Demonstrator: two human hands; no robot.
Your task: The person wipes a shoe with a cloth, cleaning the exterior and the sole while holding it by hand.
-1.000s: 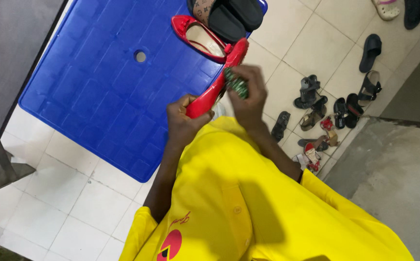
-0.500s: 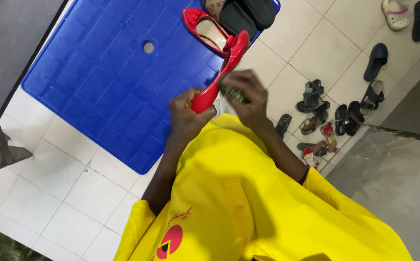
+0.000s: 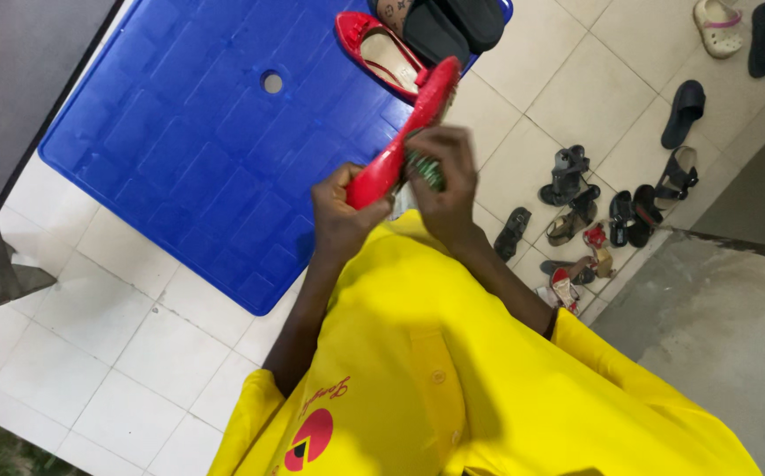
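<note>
My left hand [image 3: 340, 218] grips the heel end of a glossy red flat shoe [image 3: 404, 132], held on edge over the corner of a blue plastic table [image 3: 180, 150]. My right hand [image 3: 442, 181] presses a green scouring pad [image 3: 424, 169] against the shoe's side. The matching red shoe [image 3: 381, 53] lies on the table's far corner, beside black slippers [image 3: 453, 25].
Several sandals and slippers [image 3: 594, 211] are strewn over the white tiled floor at right, with more shoes [image 3: 744, 35] in the top right corner. A grey concrete step [image 3: 717, 335] rises at lower right. My yellow shirt [image 3: 453, 379] fills the bottom of the view.
My right hand with the green pad has slid down along the red shoe and partway back up. The left hand keeps its grip.
</note>
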